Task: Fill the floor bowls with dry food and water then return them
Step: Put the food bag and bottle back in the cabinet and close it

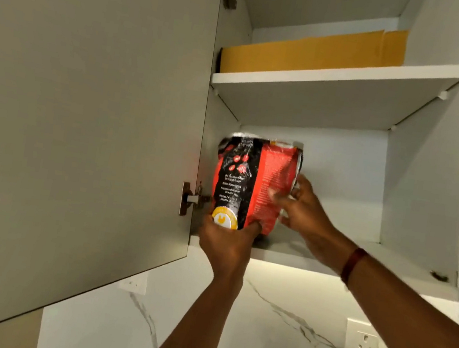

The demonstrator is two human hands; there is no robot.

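A red and black bag of dry pet food (251,177) stands upright at the front left of the lower shelf (386,266) of an open wall cabinet. My left hand (227,241) grips the bag's bottom edge from below. My right hand (302,210) is pressed against the bag's right side, its fingers blurred. The bag's top is folded over. No bowls are in view.
The grey cabinet door (82,123) hangs open to the left. A yellow-brown cardboard box (313,50) lies on the upper shelf (339,74). Below the cabinet is a marble-pattern wall with a white socket (365,340) at the right and a switch plate (133,282) at the left.
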